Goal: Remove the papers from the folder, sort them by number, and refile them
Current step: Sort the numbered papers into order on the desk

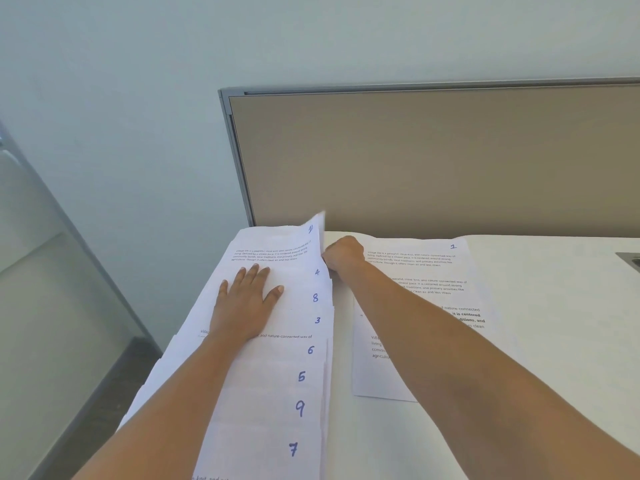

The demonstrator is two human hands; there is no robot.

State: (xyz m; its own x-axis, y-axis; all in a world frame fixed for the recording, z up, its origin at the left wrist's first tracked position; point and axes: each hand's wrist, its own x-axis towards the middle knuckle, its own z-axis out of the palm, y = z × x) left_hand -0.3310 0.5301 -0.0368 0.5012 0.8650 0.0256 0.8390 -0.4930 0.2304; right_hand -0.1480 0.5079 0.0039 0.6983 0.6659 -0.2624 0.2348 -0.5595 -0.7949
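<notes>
Pressing left hand flat on fanned papers running lengthwise away.

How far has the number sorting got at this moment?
Done: papers are out and fanned; sheet 1 lies apart on the table, topping a small pile. In hand: left hand pins the fan while right hand grips a sheet's edge near 4. Left: 3 through 9, then refiling; no folder in view.

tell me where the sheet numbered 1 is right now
The sheet numbered 1 lies on the white desk to the right of the fanned stack, at the far edge near the partition, just beyond the right hand.
</notes>
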